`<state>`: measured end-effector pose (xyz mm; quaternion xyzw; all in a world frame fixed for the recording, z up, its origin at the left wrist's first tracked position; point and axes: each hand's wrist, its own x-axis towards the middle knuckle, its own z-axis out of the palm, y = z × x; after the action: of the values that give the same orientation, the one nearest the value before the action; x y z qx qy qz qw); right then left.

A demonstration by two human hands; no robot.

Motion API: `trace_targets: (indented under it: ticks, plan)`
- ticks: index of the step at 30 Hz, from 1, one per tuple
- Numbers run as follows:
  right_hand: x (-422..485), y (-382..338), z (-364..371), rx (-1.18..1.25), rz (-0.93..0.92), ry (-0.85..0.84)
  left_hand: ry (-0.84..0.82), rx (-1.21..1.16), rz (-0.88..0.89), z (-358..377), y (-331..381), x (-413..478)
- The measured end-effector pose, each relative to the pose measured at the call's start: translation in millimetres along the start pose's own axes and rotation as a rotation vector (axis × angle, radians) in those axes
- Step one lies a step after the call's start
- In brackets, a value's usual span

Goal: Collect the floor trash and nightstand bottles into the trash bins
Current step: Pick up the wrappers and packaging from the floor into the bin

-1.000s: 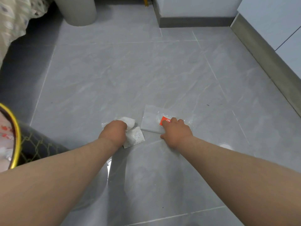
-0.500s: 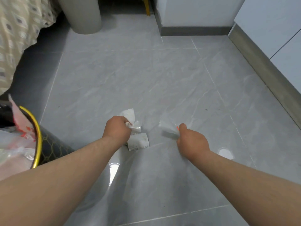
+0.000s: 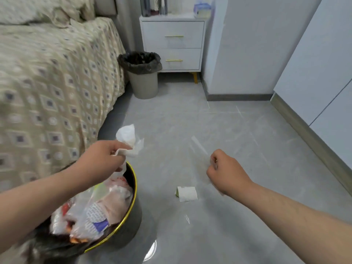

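Head view: the left hand (image 3: 102,159) hangs at centre left, just above the gold rim of the near bin (image 3: 133,189). Its fingers (image 3: 119,149) pinch a crumpled white tissue (image 3: 127,140), which sticks up past the knuckles. That bin sits at lower left on the floor (image 3: 219,115), close against the bed (image 3: 47,82), and is heaped with plastic bags and printed paper.

The right hand (image 3: 226,172) is at centre right, clear of the floor. Its curled fingers (image 3: 215,159) pinch a clear wrapper (image 3: 199,146) that shows only as a faint streak up-left of the knuckles.

A folded paper scrap (image 3: 186,193) lies flat on the floor in the lower middle, between the two forearms and touched by neither hand.

At upper centre a far bin (image 3: 144,82) with a black liner stands between the bed corner and the white nightstand (image 3: 172,29), close to both. On the nightstand top, at the frame's upper edge, stand blurred bottles (image 3: 145,6) and a blue-and-white box (image 3: 202,10).
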<state>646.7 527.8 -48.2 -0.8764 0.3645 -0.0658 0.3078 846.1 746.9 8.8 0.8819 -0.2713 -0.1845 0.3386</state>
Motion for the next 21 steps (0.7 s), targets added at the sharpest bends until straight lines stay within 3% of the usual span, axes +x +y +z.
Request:
trace_targets:
  ticks: [5,12,15,18,21]
  plan:
    - [-29.9,-50.4,24.3,0.031,-0.036,-0.071,0.062,0.25,0.082,-27.6,-93.4,-51.8]
    - [-44.6,-72.1,45.5,0.007,-0.027,-0.113,-0.274,0.613,0.051,15.3,-157.3,-47.4]
    - [-43.6,-71.8,55.3,0.084,0.023,-0.124,-0.322,0.695,0.056,19.6,-161.6,-41.3]
    - [-49.4,-68.7,62.2,0.133,0.077,-0.147,-0.242,0.67,0.12,6.9,-163.6,-49.6]
    - [-56.2,-74.1,58.4,0.104,0.051,-0.152,0.053,0.551,0.224,-14.0,-171.1,-71.0]
